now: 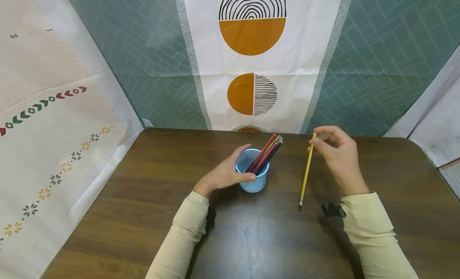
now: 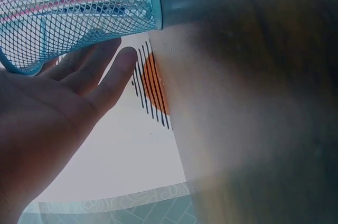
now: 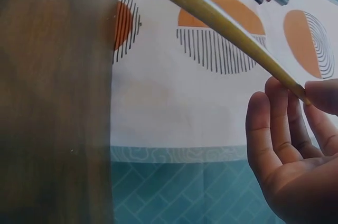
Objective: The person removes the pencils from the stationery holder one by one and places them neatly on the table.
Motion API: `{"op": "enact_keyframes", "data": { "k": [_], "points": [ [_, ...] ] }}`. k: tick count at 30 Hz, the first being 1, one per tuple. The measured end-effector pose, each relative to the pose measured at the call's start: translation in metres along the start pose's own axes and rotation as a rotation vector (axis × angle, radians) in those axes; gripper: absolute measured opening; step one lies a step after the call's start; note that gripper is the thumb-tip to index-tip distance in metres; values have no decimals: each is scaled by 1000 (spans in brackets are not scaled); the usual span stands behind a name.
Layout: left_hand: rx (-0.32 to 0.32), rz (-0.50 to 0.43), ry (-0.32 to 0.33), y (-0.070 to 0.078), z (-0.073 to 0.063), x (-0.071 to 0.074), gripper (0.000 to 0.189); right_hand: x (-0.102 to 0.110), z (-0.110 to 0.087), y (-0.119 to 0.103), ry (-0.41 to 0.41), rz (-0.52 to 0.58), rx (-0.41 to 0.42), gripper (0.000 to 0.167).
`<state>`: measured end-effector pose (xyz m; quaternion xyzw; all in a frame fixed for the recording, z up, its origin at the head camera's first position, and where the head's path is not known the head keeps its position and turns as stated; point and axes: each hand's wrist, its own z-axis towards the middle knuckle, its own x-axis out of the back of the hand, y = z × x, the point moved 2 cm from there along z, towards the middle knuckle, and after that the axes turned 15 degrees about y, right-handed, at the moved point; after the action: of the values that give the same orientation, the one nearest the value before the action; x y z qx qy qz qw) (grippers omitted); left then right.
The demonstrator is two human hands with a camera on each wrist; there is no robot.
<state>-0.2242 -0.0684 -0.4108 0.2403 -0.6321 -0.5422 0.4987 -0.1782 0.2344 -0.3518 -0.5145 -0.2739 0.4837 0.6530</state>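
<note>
One slim yellow pencil (image 1: 307, 170), eraser end down, slants from the right hand (image 1: 338, 155), pinched so near its upper end that it could swivel or slip. Left of it, the left hand (image 1: 227, 171) curves thumb and fingers partway round a cylindrical blue wire-mesh cup (image 1: 253, 186); loosening could let the leaning pencil bundle (image 1: 264, 156) tip it. Behind the smooth wood-grain tabletop (image 1: 251, 235) hangs creased printed cloth (image 1: 298, 67).

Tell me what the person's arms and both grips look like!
The left sleeve and right sleeve are plain, pale yellowish cream and wrinkled. A small black piece sits by the left cuff, another black piece by the right. The left grip and right grip wear no gloves.
</note>
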Motion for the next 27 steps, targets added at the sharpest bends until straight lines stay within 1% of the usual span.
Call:
{"op": "enact_keyframes", "data": {
  "k": [5, 9, 11, 14, 22, 27],
  "points": [
    [3, 9, 0, 2, 0, 0, 99, 1, 2, 6, -8, -49, -13, 18],
    [3, 5, -2, 3, 0, 0, 98, 1, 2, 9, -8, -191, 4, 18],
    [1, 0, -4, 4, 0, 0, 97, 1, 2, 11, -8, -266, 14, 20],
    [-3, 0, -5, 3, 1, 0, 97, 0, 3, 14, -17, -339, 16, 26],
    [-3, -4, 0, 1, 1, 0, 100, 1, 3, 26, -74, -468, -22, 26],
    [7, -7, 1, 1, 0, 0, 100, 3, 3, 36, -104, -524, -41, 26]
  ]
}}
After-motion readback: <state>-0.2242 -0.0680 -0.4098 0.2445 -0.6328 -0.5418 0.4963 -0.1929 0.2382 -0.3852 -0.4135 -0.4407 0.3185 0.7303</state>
